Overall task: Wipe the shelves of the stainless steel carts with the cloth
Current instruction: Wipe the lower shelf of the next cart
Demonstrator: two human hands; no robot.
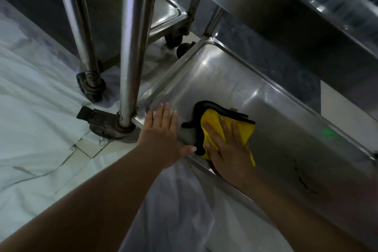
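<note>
Head view: yellow cloth (244, 129) is being pressed flat on the bottom shelf (235, 80), near-left corner, under the splayed right hand (229, 149); nothing pinched. Left hand (161, 129), flat and empty, is bracing on the rim. Cloth is judged soft, light, bunch-prone; best held under a full palm.

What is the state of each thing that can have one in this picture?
cloth: folded, lying flat on the shelf, pressed under the right hand
bottom shelf: bare except for the cloth
right hand: open, palm down on the cloth
left hand: open, flat on the shelf rim
</note>
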